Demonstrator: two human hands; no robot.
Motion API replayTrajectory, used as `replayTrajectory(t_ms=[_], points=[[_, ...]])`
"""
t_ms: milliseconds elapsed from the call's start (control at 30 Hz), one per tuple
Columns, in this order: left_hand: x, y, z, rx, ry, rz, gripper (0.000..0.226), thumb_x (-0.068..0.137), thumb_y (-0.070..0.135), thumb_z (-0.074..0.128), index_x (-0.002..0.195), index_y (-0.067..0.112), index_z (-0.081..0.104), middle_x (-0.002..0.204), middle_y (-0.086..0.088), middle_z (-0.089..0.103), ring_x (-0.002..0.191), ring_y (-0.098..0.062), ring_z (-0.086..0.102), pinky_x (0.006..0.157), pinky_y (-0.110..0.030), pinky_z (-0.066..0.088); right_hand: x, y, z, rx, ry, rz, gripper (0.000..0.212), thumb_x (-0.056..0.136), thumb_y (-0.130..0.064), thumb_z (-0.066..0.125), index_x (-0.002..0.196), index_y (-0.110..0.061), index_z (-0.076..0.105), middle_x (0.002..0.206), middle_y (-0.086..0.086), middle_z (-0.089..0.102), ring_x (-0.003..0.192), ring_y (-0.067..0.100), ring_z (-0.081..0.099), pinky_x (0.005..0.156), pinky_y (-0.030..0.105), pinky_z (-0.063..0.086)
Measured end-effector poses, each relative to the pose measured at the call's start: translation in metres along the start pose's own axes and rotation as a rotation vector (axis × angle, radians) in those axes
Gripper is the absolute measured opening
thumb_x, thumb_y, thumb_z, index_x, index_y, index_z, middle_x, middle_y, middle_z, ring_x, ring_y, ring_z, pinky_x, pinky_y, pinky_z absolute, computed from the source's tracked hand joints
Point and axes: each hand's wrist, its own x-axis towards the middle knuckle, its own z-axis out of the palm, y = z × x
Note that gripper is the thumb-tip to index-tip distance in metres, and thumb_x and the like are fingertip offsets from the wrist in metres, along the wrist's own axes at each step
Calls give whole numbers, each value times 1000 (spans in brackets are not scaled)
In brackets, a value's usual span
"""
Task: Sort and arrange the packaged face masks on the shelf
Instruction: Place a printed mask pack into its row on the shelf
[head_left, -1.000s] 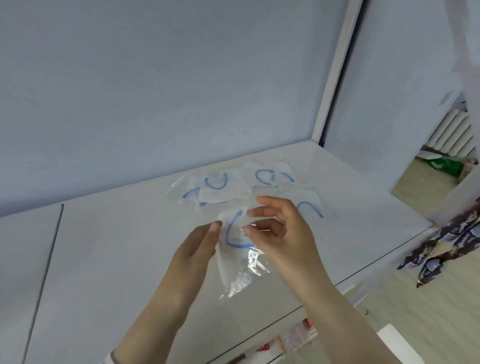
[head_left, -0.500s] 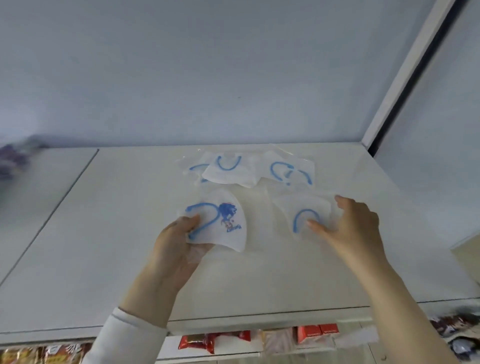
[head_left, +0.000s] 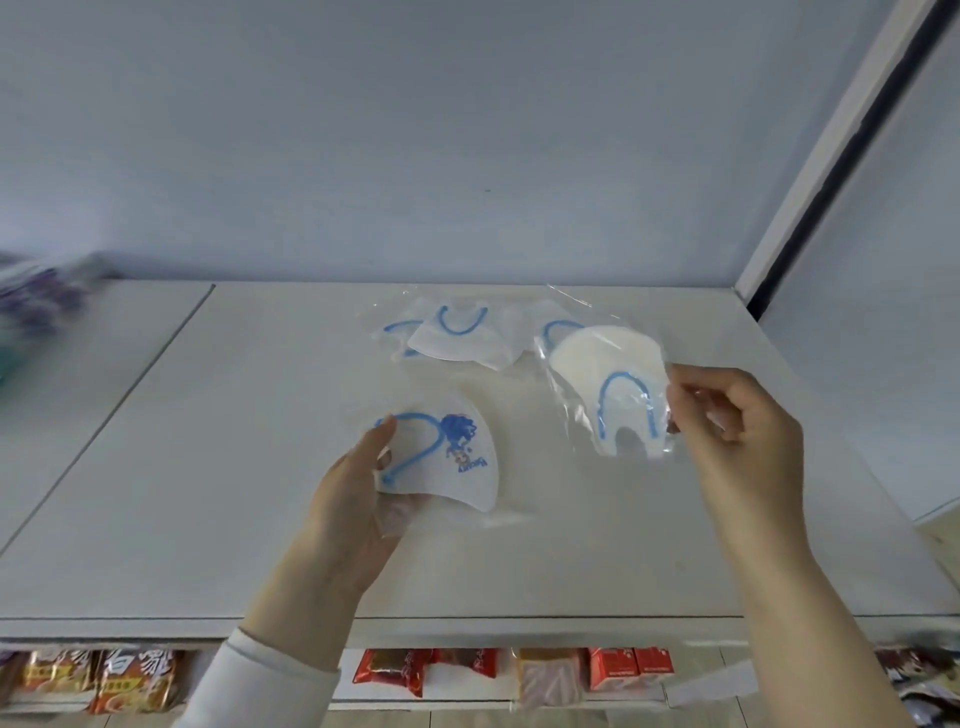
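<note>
My left hand (head_left: 350, 512) holds a packaged white mask with a blue cartoon print (head_left: 447, 462) by its left edge, low over the white shelf (head_left: 208, 467). Over on the right, my right hand (head_left: 737, 441) pinches the clear wrapper of a second packaged mask with a blue ear loop (head_left: 610, 389) and holds it lifted and tilted above the shelf. Several more packaged masks (head_left: 457, 338) lie overlapping in a small heap at the back of the shelf, partly hidden behind the lifted one.
Blurred purple packets (head_left: 36, 301) lie at the far left on the neighbouring shelf board. Snack packs in red and orange (head_left: 519, 673) fill the shelf below. A white upright post (head_left: 831, 156) closes the shelf's right side. A blue wall stands behind.
My right hand has picked the blue-loop mask up off the shelf, where it was only touching it before. The left hand still holds the printed mask.
</note>
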Motion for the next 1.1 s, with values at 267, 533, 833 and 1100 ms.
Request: replayTrajectory(t_ms=[267,533,833,1100], points=[[0,4,10,-63,-162,-21,35,81,35,52,92,7,69,99,-11,70,81,-22,71,63,-32,59,-41,19,41,-307,-395,-683,14,89,-25,58,90,-25,71,106,-10,65,107,11,58,88,33,47],[4,5,0,-5,-83,-12,22,95,9,46,104,-7,57,99,-21,70,81,-25,69,65,-33,59,-43,8,44,-79,-390,-329,43,80,-55,61,116,-31,58,126,-13,56,125,9,48,100,22,39],[-3,0,11,-123,-174,152,32,93,25,43,93,9,70,93,-8,73,82,-17,71,65,-25,57,-31,6,54,422,-170,660,6,87,-6,60,82,-10,61,81,6,65,78,20,60,61,24,53],[2,1,9,-188,-261,112,46,75,50,46,95,17,69,81,-2,73,71,-14,70,76,-35,50,-33,-6,62,614,-61,723,17,91,-1,52,76,-9,53,71,8,63,59,14,64,47,21,52]])
